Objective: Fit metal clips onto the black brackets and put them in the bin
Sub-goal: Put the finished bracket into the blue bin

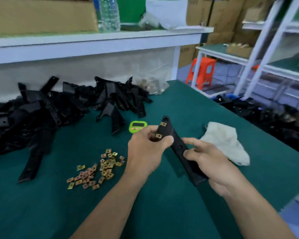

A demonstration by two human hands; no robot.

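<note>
Fig.: I hold one black bracket (177,144) above the green table (41,213), centre-right, tilted w/ its upper end pointing far. L hand (145,149) pinches that upper end, thumb just beside the lower of two seated clips (158,135). R hand (212,163) has fingers curled round the near end. Loose clips (100,168) lie near-left, bracket pile (50,109) far left. Timer (136,126) sits behind the hands, cloth (226,144) to the right.
</note>
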